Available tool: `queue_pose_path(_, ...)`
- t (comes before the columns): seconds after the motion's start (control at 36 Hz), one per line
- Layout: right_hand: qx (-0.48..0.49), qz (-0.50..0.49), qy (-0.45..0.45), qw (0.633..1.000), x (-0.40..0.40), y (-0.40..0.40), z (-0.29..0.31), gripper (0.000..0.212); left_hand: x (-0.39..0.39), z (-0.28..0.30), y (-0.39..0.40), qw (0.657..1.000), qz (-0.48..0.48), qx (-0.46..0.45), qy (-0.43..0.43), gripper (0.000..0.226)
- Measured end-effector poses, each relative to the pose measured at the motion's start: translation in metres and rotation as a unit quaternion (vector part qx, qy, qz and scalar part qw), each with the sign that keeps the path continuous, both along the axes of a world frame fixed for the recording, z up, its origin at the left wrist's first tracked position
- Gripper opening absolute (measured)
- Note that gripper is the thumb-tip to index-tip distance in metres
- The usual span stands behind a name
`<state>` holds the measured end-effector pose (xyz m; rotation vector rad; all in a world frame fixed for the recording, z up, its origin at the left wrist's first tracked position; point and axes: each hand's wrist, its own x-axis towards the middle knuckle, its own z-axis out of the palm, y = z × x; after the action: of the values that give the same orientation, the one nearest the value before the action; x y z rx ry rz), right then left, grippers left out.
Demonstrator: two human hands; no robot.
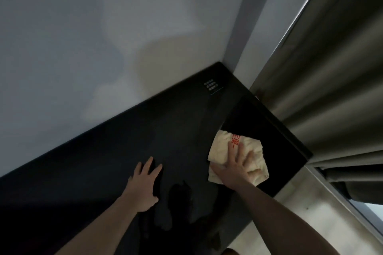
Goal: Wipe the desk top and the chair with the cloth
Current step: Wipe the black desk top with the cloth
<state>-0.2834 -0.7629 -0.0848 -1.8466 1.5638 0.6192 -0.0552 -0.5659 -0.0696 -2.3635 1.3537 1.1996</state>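
A glossy black desk top (116, 151) runs along the wall into the corner. A cream cloth (222, 145) with red print lies near the desk's right end. My right hand (235, 166) presses flat on the cloth, fingers spread over it. My left hand (145, 184) rests flat on the bare desk to the left of the cloth, fingers apart, holding nothing. The chair is not in view.
A white wall (103, 37) backs the desk. A small panel of sockets or buttons (210, 85) is set into the desk's far corner. Grey curtains (331, 68) hang right beside the desk's right edge. Pale floor (290, 203) shows below the desk's front corner.
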Motion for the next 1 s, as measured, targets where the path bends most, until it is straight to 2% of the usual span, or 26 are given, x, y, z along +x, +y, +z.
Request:
queue_pose_path(0.28, -0.028, -0.058, 0.015, 0.998, -0.027, -0.110, -0.001, 0.106, -0.019, -0.013, -0.063, 1.000, 0.000, 0.020, 0.001, 0.113)
queue_pose_path(0.56, -0.062, -0.114, 0.027, 0.991, -0.028, -0.167, -0.010, 0.108, -0.017, -0.023, -0.067, 1.000, -0.008, 0.008, -0.019, 0.117)
queue_pose_path(0.75, -0.067, -0.121, 0.018, 0.990, -0.027, -0.155, -0.015, 0.104, -0.018, -0.023, -0.054, 0.999, -0.019, -0.014, -0.022, 0.107)
queue_pose_path(1.0, -0.071, -0.111, -0.004, 0.991, -0.024, -0.063, -0.018, 0.104, -0.005, -0.015, 0.024, 0.999, -0.018, 0.000, -0.029, 0.103)
